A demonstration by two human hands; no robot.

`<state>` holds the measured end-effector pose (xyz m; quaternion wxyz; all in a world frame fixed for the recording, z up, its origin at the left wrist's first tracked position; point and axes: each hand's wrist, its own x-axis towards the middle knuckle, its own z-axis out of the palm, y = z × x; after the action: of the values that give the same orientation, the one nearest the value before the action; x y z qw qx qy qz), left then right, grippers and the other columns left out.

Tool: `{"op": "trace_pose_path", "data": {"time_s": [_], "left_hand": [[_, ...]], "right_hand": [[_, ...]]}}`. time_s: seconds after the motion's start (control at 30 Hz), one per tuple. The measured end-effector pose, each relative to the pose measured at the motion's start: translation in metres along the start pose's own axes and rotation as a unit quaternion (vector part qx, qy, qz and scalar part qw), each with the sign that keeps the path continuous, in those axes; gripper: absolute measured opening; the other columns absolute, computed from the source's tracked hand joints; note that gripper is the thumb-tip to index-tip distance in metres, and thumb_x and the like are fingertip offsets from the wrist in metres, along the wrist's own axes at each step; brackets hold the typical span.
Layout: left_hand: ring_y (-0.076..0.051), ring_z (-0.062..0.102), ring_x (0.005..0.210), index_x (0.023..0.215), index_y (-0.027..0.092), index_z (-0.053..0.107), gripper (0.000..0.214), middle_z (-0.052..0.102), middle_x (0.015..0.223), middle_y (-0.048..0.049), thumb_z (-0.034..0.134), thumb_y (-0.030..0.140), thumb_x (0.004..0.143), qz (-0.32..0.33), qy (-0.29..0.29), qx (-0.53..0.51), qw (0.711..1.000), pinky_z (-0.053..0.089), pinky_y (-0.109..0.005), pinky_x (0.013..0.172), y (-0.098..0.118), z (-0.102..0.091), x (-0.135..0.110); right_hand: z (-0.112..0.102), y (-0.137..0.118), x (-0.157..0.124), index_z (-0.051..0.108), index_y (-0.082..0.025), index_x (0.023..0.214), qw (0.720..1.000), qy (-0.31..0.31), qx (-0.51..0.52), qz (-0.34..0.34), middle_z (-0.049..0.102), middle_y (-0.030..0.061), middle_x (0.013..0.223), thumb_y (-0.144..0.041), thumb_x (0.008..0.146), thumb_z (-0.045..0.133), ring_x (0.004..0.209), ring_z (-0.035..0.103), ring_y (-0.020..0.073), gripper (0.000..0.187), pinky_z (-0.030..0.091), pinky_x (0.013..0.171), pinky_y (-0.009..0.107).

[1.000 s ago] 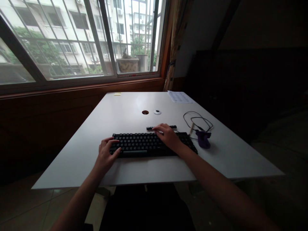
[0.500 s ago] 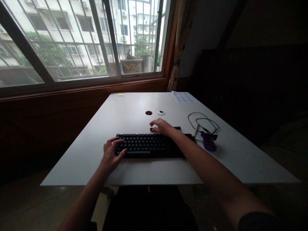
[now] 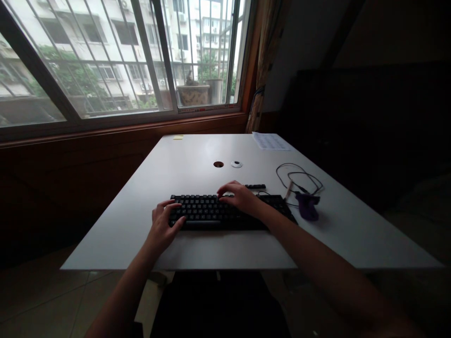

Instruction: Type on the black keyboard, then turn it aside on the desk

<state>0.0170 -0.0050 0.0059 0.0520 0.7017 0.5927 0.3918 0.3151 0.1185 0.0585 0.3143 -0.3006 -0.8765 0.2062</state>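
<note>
A black keyboard (image 3: 200, 213) lies on the white table in front of me. My left hand (image 3: 165, 217) rests at its left end, fingers spread over the keys and thumb near the front row. Over the keyboard's back edge, right of its middle, my right hand (image 3: 239, 197) is closed in a pinch. A small dark keycap (image 3: 219, 197) seems to be between its thumb and index finger, largely hidden. Just behind the keyboard is a short row of loose black keycaps (image 3: 255, 187), partly covered by my right hand.
Right of the keyboard are a purple object (image 3: 308, 206) and a looped black cable (image 3: 313, 180). A round hole (image 3: 218, 164) and a white ring-shaped cover (image 3: 236, 164) are farther back. Printed paper (image 3: 271, 141) and a yellow note (image 3: 178, 137) lie near the table's far edge.
My right hand has come back toward me, from the loose keycaps behind the keyboard to the keyboard's back row. My left hand has stayed in place.
</note>
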Motion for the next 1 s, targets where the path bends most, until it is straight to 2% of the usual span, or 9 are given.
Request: {"op": "trace_pose_path", "data": {"time_s": [0.13,0.27,0.4,0.57,0.83,1.0], "left_hand": [[-0.031,0.048,0.126,0.122,0.028,0.061,0.033,0.052,0.134,-0.0089,0.064,0.040,0.091,-0.002,0.000,0.000,1.000,0.037,-0.055,0.110,0.000,-0.001,0.000],[-0.032,0.049,0.126,0.121,0.028,0.062,0.032,0.052,0.134,-0.0088,0.063,0.040,0.091,0.000,-0.001,0.002,1.000,0.038,-0.055,0.109,-0.001,-0.001,0.001],[-0.031,0.049,0.126,0.122,0.028,0.061,0.033,0.052,0.134,-0.0087,0.063,0.040,0.091,0.003,-0.001,0.005,1.000,0.038,-0.055,0.109,-0.002,-0.001,0.001],[-0.032,0.048,0.127,0.122,0.028,0.061,0.033,0.051,0.134,-0.0095,0.063,0.041,0.092,0.004,-0.002,0.005,1.000,0.038,-0.055,0.109,-0.004,0.000,0.001],[-0.032,0.048,0.127,0.122,0.028,0.061,0.033,0.052,0.133,-0.0092,0.063,0.041,0.092,0.010,0.000,0.005,1.000,0.037,-0.055,0.109,0.000,-0.001,0.001],[-0.032,0.049,0.127,0.121,0.028,0.062,0.032,0.053,0.133,-0.0092,0.063,0.040,0.091,0.004,0.000,0.003,1.000,0.037,-0.055,0.110,0.001,-0.001,0.001]], "right_hand": [[-0.006,-0.029,-0.038,0.073,-0.024,0.099,0.997,-0.012,0.053,0.049,0.076,0.0001,0.095,-0.017,0.084,0.077,0.100,0.065,0.0202,0.017,0.050,0.091,0.037],[-0.004,-0.039,-0.057,0.074,-0.024,0.095,0.997,-0.013,0.039,0.068,0.076,0.0015,0.093,-0.018,0.083,0.078,0.100,0.066,0.0205,0.014,0.053,0.088,0.036],[0.007,-0.043,-0.063,0.073,-0.023,0.095,1.000,0.007,-0.015,0.026,0.075,0.0022,0.092,-0.012,0.080,0.079,0.099,0.064,0.0203,0.020,0.055,0.088,0.035],[0.020,-0.048,-0.069,0.072,-0.023,0.097,0.993,0.031,-0.106,-0.032,0.073,0.0035,0.089,-0.013,0.086,0.074,0.096,0.061,0.0230,0.015,0.055,0.086,0.037],[0.023,-0.052,-0.077,0.072,-0.021,0.097,0.986,0.029,-0.158,-0.043,0.073,0.0046,0.090,-0.016,0.093,0.067,0.095,0.057,0.0241,0.009,0.054,0.087,0.039],[0.030,-0.055,-0.083,0.074,-0.024,0.099,0.980,0.031,-0.186,-0.070,0.074,0.0054,0.101,-0.015,0.097,0.060,0.102,0.057,0.0241,0.017,0.054,0.090,0.039]]}}
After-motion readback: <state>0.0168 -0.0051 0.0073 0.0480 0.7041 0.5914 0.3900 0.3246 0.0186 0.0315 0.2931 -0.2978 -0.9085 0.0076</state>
